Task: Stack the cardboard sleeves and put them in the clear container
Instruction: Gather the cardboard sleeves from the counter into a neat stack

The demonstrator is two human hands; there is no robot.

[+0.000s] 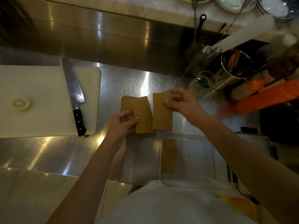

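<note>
Over the steel counter I hold brown cardboard sleeves in both hands. My left hand [123, 122] grips two overlapping sleeves [142, 113] by their lower left corner. My right hand [181, 102] pinches a single flat sleeve [161, 112] at its upper right edge, just right of the left pair, with a narrow gap between them. The clear container [187, 183] sits on the counter near me, below my right forearm. A brown strip [168, 156] shows along the container's left side; I cannot tell whether it is a sleeve or a reflection.
A white cutting board [40, 97] lies at the left with a large black-handled knife [74, 94] and a lemon half [21, 103]. At the right stand a patterned glass [203, 83], a steel utensil pot [234, 68], bottles and an orange box [265, 97].
</note>
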